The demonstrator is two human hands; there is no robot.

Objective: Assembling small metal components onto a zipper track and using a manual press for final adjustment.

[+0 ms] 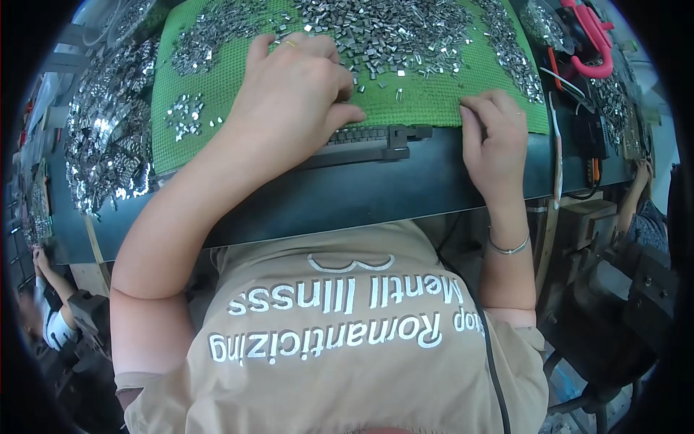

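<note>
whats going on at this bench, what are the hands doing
A person sits at a dark bench with a green mat covered in heaps of small shiny metal pieces. The left hand rests curled on the mat's near edge, over a long black toothed holder, fingertips among loose pieces. The right hand sits at the mat's edge, fingers curled; whether it holds a piece is unclear. More pieces are heaped to the left.
</note>
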